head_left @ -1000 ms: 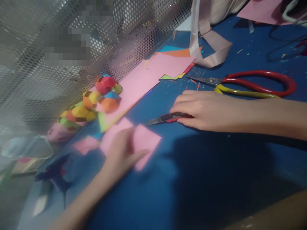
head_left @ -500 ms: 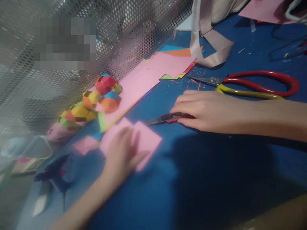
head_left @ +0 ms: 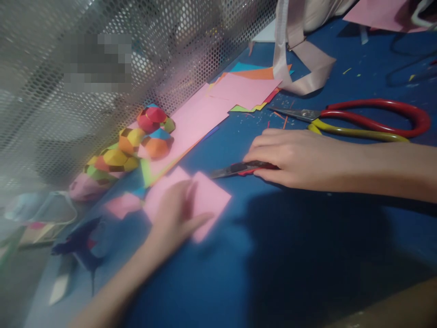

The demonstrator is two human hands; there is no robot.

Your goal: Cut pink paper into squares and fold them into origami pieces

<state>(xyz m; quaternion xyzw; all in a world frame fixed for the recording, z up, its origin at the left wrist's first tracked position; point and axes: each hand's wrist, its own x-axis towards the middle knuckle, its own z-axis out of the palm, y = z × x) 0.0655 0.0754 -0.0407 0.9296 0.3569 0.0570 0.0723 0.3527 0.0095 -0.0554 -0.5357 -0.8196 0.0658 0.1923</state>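
My left hand (head_left: 174, 214) rests over pink paper pieces (head_left: 213, 200), its fingers curled at the gap between two pointed pieces and its thumb across the right-hand one. Motion blurs this hand, and its fingertips are hard to make out. To the right, my right hand (head_left: 280, 155) is closed around a cutter knife (head_left: 235, 169) with a dark blade and some red on its body. The blade points left, its tip close to the pink pieces. Just beyond my right wrist lie large scissors (head_left: 317, 116), one handle red and the other yellow.
Folded colourful paper balls (head_left: 153, 118) sit along a perforated metal panel (head_left: 191, 32). Sheets of coloured paper (head_left: 201, 109) lie behind my hands. A pale strap (head_left: 317, 68) rests at the back. Dark blue tool-like object (head_left: 80, 246) stands at lower left on the blue table (head_left: 191, 291).
The view has shifted very slightly. My left fingers have drawn in a little over the pink paper. My right hand and the cutter knife stay in place.
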